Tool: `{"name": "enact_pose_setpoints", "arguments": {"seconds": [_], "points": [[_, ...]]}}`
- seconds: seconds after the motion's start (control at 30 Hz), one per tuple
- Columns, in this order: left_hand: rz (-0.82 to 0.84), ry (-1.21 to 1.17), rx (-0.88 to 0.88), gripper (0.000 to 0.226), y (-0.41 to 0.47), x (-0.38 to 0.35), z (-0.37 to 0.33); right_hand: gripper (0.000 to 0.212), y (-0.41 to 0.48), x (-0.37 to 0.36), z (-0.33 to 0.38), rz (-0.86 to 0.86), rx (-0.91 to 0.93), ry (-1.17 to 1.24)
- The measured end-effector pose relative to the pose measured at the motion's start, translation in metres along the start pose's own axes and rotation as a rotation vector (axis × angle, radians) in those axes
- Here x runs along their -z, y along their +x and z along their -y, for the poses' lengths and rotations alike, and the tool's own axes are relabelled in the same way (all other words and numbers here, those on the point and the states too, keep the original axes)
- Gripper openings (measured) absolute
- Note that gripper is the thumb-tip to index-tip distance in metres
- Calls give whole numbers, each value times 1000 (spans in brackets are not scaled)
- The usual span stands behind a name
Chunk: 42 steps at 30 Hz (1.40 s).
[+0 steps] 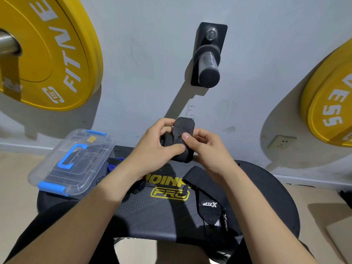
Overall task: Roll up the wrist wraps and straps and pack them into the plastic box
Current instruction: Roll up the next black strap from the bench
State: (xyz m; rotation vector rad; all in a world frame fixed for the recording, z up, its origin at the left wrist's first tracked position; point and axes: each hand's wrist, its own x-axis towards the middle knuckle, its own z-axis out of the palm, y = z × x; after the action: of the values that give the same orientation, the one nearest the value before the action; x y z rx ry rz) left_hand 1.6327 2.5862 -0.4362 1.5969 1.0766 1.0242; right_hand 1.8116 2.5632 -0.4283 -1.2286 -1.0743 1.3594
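Rolling seems barely begun: left hand (152, 147) and right hand (207, 149) each have a pinching grip on one wrap (183, 128) above the surface (152, 212), where a second wrap (207, 199) and blue strap (112, 166) lie loose near the lidded box (72, 161).

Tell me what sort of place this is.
Probably a gym or home gym: yellow weight plates hang on the wall, a bare steel peg for more plates sticks out between them, and a padded bench holds wrist wraps.
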Motion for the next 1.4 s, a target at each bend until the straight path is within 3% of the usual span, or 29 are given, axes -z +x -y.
{"name": "enact_pose_setpoints", "arguments": {"seconds": [0.13, 0.2, 0.3, 0.37, 0.43, 0.63, 0.77, 0.97, 1.17, 1.3, 1.4], "points": [[-29, 79, -102, 53, -2, 0, -5, 30, -5, -8, 4, 222, -278, 220], [-51, 97, -109, 55, -2, -2, -5, 33, -4, -5, 6, 268, -239, 306], [-67, 72, 8, 44, -1, -4, -1, 42, -4, -8, 3, 165, -85, 293], [2, 102, 115, 30, 1, -3, 3, 42, -6, -12, -3, 78, 16, 134], [89, 74, 194, 27, -2, -3, 5, 42, -6, -11, -7, 14, 157, -174], [83, 134, 122, 20, -4, -1, 7, 55, -2, -9, -9, -69, 262, -516], [68, 416, -43, 16, -8, 1, 17, 59, 6, -8, -17, -61, 326, -851], [-87, 401, -14, 48, -6, 10, 24, 71, 11, -14, -25, 11, 236, -782], [-9, 268, 49, 51, -4, 27, 27, 48, 22, -13, -16, 32, 272, -501], [126, 299, 108, 42, -6, 48, 39, 60, 29, -20, -23, 152, 260, -880], [204, 550, 170, 25, -6, 74, 53, 66, 37, -31, -37, 237, 183, -1248]]}}
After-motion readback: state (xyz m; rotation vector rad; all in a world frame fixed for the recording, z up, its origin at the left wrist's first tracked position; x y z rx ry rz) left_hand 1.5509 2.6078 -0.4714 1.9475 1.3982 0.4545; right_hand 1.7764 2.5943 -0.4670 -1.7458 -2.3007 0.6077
